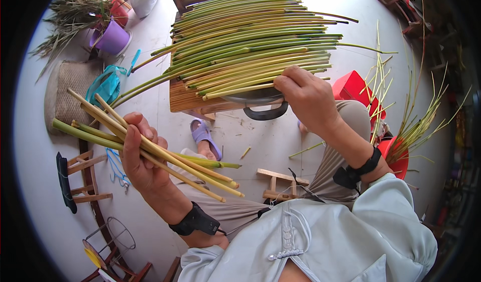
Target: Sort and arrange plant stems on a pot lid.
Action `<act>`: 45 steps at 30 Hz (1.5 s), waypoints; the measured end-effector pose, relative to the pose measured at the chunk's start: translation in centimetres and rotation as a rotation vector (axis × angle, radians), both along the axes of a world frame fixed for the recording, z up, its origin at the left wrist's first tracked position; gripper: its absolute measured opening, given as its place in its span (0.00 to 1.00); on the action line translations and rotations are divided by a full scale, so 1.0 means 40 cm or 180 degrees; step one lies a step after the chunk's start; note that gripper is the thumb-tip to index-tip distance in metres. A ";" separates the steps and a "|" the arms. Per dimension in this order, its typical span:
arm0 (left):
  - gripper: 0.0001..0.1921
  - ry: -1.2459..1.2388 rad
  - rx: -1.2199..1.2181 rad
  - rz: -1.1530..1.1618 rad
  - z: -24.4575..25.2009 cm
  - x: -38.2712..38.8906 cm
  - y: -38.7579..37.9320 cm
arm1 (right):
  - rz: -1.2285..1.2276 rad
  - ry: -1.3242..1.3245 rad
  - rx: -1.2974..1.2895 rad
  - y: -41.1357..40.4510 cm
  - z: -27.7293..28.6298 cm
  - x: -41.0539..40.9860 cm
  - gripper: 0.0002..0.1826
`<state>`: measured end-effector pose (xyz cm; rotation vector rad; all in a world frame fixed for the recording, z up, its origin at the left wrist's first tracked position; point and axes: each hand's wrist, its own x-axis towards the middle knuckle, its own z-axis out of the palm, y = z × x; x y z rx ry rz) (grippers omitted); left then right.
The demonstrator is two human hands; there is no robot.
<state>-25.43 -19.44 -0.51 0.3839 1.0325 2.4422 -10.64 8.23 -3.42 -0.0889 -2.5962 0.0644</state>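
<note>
Many green and yellow plant stalks (pixel 248 45) lie side by side across a round pan with a glass lid or rim, whose black loop handle (pixel 266 112) points towards me. The pan stands on a wooden stool or low table (pixel 195 101). My left hand (pixel 144 154) is closed around a loose bundle of cut stalks (pixel 180 161), held over my lap at the lower left. At the near right edge of the row, my right hand (pixel 306 94) has its fingertips on the end of the nearest yellow stalk (pixel 240 91).
A purple bucket (pixel 111 37) with leafy cuttings, a woven basket (pixel 71 94) and a teal bag (pixel 107 86) stand left. To the right are a red container (pixel 351 86) and a red bucket (pixel 402 158) with thin stems. A small wooden stool (pixel 88 176) lies lower left.
</note>
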 end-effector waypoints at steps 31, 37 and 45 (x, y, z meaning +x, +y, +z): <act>0.07 0.0093 0.0082 0.0015 0.004 0.008 0.036 | -0.0008 0.0714 -0.2050 0.005 0.109 0.056 0.07; 0.08 0.0387 -0.1010 -0.0173 0.025 0.043 0.042 | 0.0135 0.1022 -0.6981 -0.009 0.159 0.091 0.07; 0.05 0.0307 -0.1816 0.0102 0.045 0.057 0.063 | -0.0372 0.1002 -0.7809 -0.090 0.042 0.054 0.06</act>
